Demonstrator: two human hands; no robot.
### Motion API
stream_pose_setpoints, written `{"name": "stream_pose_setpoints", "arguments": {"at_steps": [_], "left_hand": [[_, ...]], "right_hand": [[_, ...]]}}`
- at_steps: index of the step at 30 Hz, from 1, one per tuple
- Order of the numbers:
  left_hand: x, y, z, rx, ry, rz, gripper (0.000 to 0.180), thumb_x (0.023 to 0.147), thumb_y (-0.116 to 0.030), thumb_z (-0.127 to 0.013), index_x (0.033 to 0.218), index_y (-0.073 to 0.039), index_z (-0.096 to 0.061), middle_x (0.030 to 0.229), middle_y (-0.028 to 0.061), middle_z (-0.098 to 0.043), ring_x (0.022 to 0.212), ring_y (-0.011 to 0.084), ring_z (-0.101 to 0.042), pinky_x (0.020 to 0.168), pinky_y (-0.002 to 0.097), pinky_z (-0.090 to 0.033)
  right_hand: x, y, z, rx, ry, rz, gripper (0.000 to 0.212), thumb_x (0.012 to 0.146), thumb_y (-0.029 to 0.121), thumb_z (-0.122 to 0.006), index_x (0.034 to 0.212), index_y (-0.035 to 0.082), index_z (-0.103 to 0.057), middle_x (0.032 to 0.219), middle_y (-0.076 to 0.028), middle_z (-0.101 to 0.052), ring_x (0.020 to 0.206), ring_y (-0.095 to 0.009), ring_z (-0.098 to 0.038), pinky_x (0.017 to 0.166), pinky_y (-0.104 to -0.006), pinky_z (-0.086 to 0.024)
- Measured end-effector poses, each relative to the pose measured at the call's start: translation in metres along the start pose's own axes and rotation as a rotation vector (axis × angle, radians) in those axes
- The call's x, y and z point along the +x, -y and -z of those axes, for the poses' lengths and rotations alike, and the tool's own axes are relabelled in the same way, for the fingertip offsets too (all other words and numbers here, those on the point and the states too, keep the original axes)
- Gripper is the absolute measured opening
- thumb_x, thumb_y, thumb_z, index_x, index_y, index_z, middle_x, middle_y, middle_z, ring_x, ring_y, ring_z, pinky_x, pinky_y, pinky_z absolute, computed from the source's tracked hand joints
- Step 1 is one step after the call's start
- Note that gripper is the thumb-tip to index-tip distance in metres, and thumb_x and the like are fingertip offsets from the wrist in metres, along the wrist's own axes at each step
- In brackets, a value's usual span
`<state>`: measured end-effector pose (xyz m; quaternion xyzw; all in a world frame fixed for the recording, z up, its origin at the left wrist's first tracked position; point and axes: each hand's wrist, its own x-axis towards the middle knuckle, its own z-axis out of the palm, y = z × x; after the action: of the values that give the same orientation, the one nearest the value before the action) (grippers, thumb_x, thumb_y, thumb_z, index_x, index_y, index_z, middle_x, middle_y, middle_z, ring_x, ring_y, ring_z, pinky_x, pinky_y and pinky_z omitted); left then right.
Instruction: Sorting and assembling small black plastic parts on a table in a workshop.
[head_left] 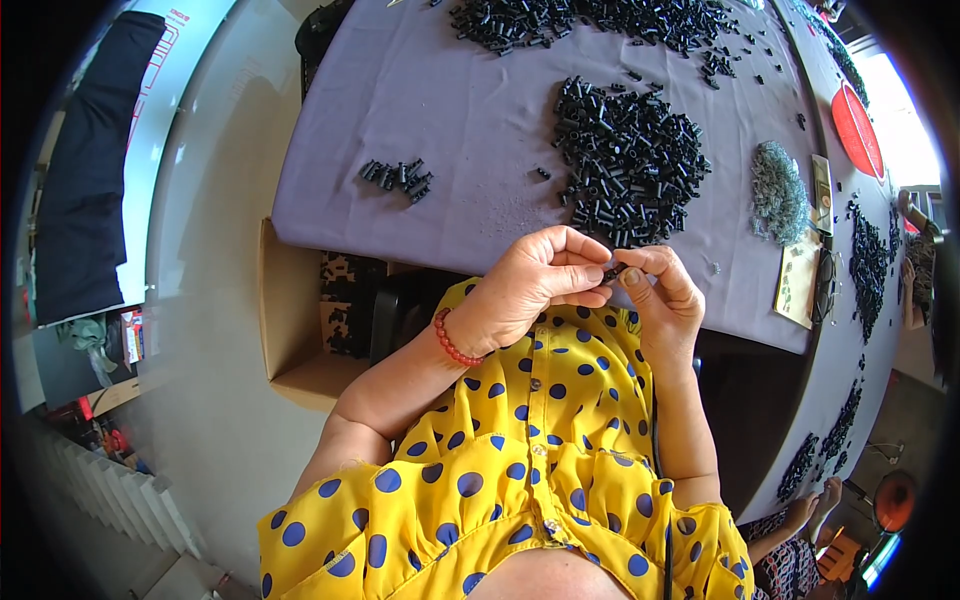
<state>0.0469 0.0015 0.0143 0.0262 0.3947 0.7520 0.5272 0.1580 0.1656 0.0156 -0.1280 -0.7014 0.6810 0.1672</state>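
Between my two hands is a small black cylindrical piece (613,272), held just off the table's front edge. My left hand (545,280) pinches one end with thumb and fingers, a red bead bracelet on its wrist. My right hand (662,295) grips the other end between thumb and forefinger. Fingertips hide most of the piece, so its detail is unclear. Right beyond my hands lies a large heap of short black tubes (630,160). A smaller group of similar black pieces (398,178) rests to the left on the lilac tablecloth (440,110).
More black pieces (600,20) spread along the far side. At right are a tangled pile of small clear-grey parts (778,192), a card (797,280), glasses (824,285) and a red basket (857,130). An open cardboard box (300,375) stands below left. Another person's hands (815,505) show lower right.
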Motion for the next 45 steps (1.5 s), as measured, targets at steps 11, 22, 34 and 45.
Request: {"name": "stream_pose_setpoints", "arguments": {"at_steps": [11, 22, 34, 45], "left_hand": [[-0.001, 0.004, -0.002, 0.03, -0.055, -0.024, 0.017, 0.101, -0.004, -0.064, 0.117, 0.0, -0.061, 0.109, 0.0089, -0.068, 0.097, 0.0185, -0.073, 0.09, 0.0296, -0.061], [0.0, 0.007, -0.003, 0.014, -0.1, -0.044, 0.018, 0.101, -0.002, -0.062, 0.119, 0.001, -0.061, 0.112, 0.0097, -0.067, 0.102, 0.0163, -0.07, 0.091, 0.0299, -0.061], [0.001, 0.005, -0.001, -0.057, -0.006, -0.065, 0.023, 0.099, -0.002, -0.065, 0.122, 0.0, -0.06, 0.111, 0.0104, -0.069, 0.1, 0.0142, -0.069, 0.091, 0.0278, -0.059], [0.003, -0.003, 0.007, 0.121, -0.001, -0.009, 0.027, 0.099, -0.003, -0.065, 0.124, 0.001, -0.058, 0.11, 0.0102, -0.069, 0.104, 0.0162, -0.069, 0.093, 0.029, -0.058]], "right_hand": [[0.007, 0.009, 0.001, -0.751, -0.013, 0.494, 0.015, 0.088, 0.003, -0.075, 0.101, 0.01, -0.072, 0.091, 0.001, -0.072, 0.086, -0.016, -0.066, 0.097, -0.0369, -0.039], [0.001, 0.009, 0.0, -0.761, 0.047, 0.43, 0.033, 0.082, 0.012, -0.081, 0.114, 0.011, -0.071, 0.096, 0.0, -0.07, 0.091, -0.017, -0.065, 0.104, -0.042, -0.033], [0.001, 0.007, -0.004, -0.928, 0.035, 0.565, 0.047, 0.075, 0.015, -0.084, 0.118, 0.011, -0.068, 0.103, -0.001, -0.068, 0.095, -0.018, -0.064, 0.105, -0.0452, -0.03], [0.0, 0.015, -0.005, -1.183, 0.075, 0.606, 0.041, 0.08, 0.026, -0.082, 0.115, 0.008, -0.069, 0.095, -0.001, -0.067, 0.086, -0.017, -0.063, 0.103, -0.0457, -0.032]]}}
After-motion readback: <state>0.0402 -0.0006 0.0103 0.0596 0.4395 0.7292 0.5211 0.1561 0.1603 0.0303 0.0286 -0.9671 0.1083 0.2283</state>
